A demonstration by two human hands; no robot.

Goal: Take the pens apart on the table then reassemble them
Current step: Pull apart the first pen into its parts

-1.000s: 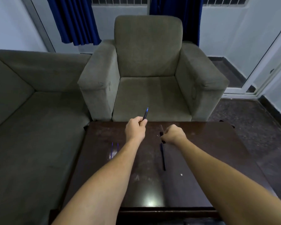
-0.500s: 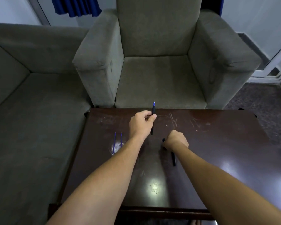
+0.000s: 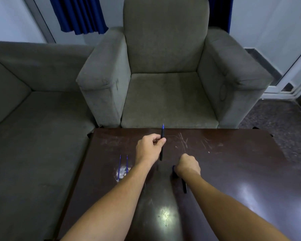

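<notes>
My left hand [image 3: 149, 149] grips a dark pen [image 3: 162, 136] above the dark wooden table [image 3: 233, 162], its blue tip pointing away from me toward the armchair. My right hand [image 3: 188, 165] is closed low over the table; a small dark piece [image 3: 173, 169] shows at its left side, too hidden to name. A second dark pen [image 3: 184, 186] lies on the table under my right wrist, partly covered. Two thin blue refills [image 3: 122, 166] lie side by side on the table to the left of my left forearm.
A grey armchair [image 3: 167, 94] stands right behind the table's far edge. A grey sofa [image 3: 33, 127] runs along the table's left side. Dark floor [image 3: 276, 115] shows to the right, and blue curtains [image 3: 80, 14] hang at the back.
The held pen has turned from tilted right to pointing nearly straight away. My right hand has stayed closed just right of it. The head camera has shifted, changing how much of the armchair shows.
</notes>
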